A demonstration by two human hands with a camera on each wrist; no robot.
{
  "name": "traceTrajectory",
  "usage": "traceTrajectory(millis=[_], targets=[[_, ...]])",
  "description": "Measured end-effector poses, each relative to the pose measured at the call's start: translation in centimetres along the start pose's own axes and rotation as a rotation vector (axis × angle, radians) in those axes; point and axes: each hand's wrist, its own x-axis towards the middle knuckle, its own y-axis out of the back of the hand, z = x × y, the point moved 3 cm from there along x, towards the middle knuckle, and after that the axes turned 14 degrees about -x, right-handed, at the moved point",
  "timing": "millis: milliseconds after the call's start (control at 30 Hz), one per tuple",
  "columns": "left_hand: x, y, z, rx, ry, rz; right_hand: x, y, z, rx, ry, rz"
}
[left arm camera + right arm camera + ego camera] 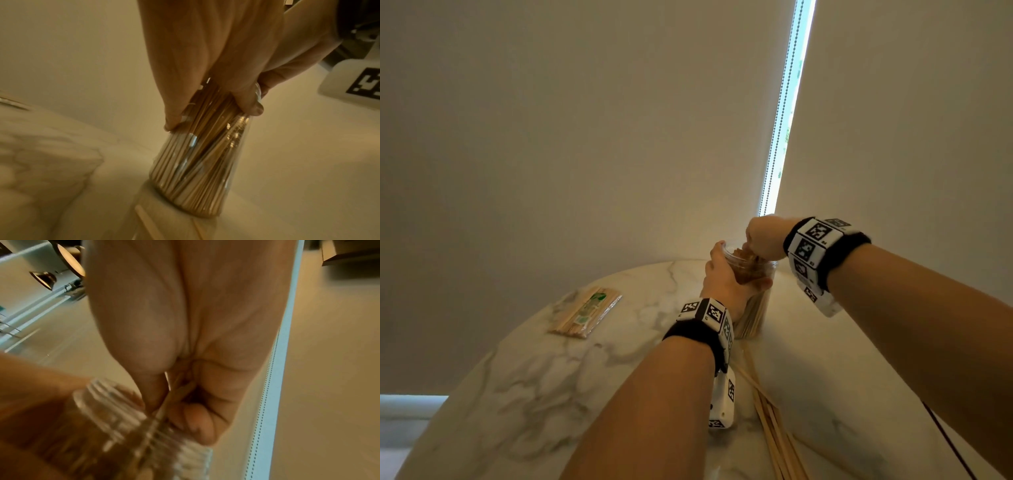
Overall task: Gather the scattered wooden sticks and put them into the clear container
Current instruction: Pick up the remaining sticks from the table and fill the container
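Observation:
A clear container (753,308) (197,165) packed with upright wooden sticks stands on the marble table (551,377). My left hand (726,277) (211,84) grips its upper part, thumb and fingers wrapped around the wall. My right hand (760,240) (185,402) is at the threaded mouth (127,410), pinching a few thin sticks (172,395) between thumb and curled fingers, their lower ends inside the opening. Several loose wooden sticks (774,421) (150,222) lie on the table just in front of the container.
A wrapped pack of sticks (585,313) lies at the table's far left. A dark cable (945,442) runs along the right side under my right forearm. A roller blind with a bead chain (780,113) hangs behind the table.

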Motion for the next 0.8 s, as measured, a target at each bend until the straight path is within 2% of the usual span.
traceTrajectory(millis=[67, 133, 167, 233, 300, 400, 467, 533, 600, 733, 800], targets=[[0.0, 0.0, -0.1, 0.006, -0.002, -0.002, -0.4, -0.4, 0.1, 0.009, 0.039, -0.101], [-0.1, 0.0, -0.2, 0.006, -0.01, -0.004, 0.1, 0.6, 1.3, 0.197, -0.024, -0.006], [-0.1, 0.0, -0.2, 0.003, -0.011, -0.003, 0.5, 0.8, 1.7, 0.197, -0.026, 0.062], [-0.1, 0.0, -0.2, 0.004, -0.009, -0.002, 0.4, 0.6, 1.2, 0.112, -0.004, 0.088], [-0.1, 0.0, -0.2, 0.016, -0.002, -0.004, 0.3, 0.1, 0.5, 0.065, 0.028, 0.091], [-0.1, 0.0, -0.2, 0.012, -0.005, -0.002, 0.3, 0.5, 0.9, 0.172, 0.06, 0.058], [-0.2, 0.0, -0.3, 0.007, -0.005, -0.002, 0.1, 0.7, 1.5, 0.209, 0.01, 0.102], [-0.2, 0.0, -0.2, 0.008, 0.0, -0.003, -0.1, -0.2, 1.4, 0.13, -0.03, 0.133], [-0.2, 0.0, -0.2, 0.012, 0.01, -0.009, -0.1, -1.1, 0.7, 0.082, -0.004, 0.133], [-0.2, 0.0, -0.3, 0.011, 0.002, -0.006, 0.0, -0.1, 1.7, 0.301, 0.038, 0.054], [-0.2, 0.0, -0.4, 0.018, -0.003, -0.003, -0.1, 0.2, 2.1, 0.293, 0.05, 0.049]])
